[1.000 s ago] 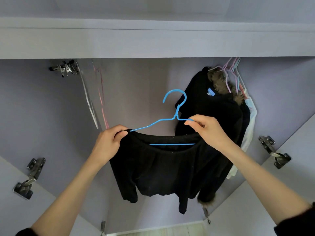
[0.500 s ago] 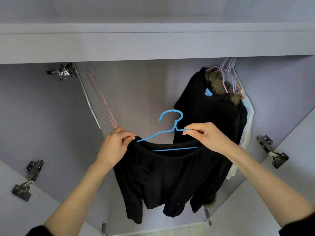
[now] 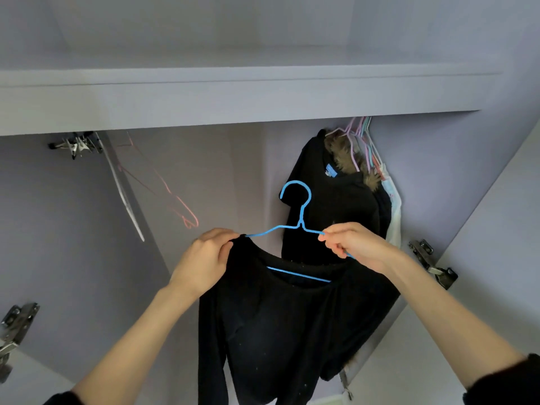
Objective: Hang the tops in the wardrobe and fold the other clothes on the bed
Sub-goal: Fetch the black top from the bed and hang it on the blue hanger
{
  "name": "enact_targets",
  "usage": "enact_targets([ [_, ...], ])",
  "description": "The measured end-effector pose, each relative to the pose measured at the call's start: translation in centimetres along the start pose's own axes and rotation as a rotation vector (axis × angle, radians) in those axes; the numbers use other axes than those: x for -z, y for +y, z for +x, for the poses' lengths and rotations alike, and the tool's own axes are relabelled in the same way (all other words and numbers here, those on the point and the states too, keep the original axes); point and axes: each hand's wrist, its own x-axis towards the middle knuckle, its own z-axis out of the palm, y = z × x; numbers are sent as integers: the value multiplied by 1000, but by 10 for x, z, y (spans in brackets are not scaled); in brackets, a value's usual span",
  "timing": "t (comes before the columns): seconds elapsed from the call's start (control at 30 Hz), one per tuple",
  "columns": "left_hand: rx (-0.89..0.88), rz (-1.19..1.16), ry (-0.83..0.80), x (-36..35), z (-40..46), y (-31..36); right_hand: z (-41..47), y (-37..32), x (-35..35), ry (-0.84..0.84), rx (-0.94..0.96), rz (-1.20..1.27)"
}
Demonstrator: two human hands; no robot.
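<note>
Both hands raised: left hand [image 3: 204, 258] pinches black top [image 3: 277, 317], right hand [image 3: 355, 244] pinches blue hanger [image 3: 298, 211].

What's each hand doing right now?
Left hand: pinches the black top at its shoulder.
Right hand: grips the blue hanger.
</note>
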Motion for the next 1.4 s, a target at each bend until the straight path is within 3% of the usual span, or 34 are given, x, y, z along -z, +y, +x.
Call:
enact_targets([
  [0.13, -244, 78, 191, 12, 14, 22, 12, 4, 11, -32, -126, 268],
  [0.3, -480, 288, 502, 34, 38, 53, 31, 1, 17, -3, -92, 525],
  [0.47, -481, 586, 650, 58, 76, 76, 50, -21, 26, 59, 39, 616],
  [0.6, -367, 667, 658, 67, 96, 83, 66, -40, 42, 97, 84, 730],
  [1.13, -369, 776, 742, 60, 107, 75, 132, -79, 64, 155, 187, 924],
  [1.27, -374, 784, 745, 59, 108, 73, 140, -80, 66, 248, 131, 756],
  [1.4, -368, 797, 752, 57, 108, 72, 145, -78, 72, 468, 99, 642],
])
